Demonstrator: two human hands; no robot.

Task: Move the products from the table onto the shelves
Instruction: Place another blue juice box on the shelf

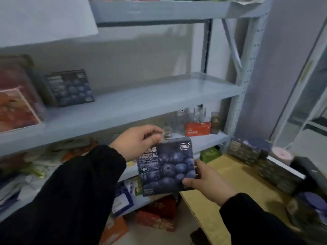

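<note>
A dark blue blueberry drink box (169,167) is held upright in the air in front of the shelves. My left hand (138,142) pinches its top left corner. My right hand (207,181) grips its lower right edge, thumb on the front. A matching blueberry box (70,87) stands on the middle shelf (159,98) at the left, next to red fruit boxes (16,103). More dark boxes (251,152) lie on the wooden table (230,177) at the right.
The lower shelf holds an orange box (197,129), glass jars (191,115) and bags (44,161). Red and orange cartons (159,214) sit on the floor below. A pink roll (281,154) and a jar with a purple lid (307,207) rest on the table.
</note>
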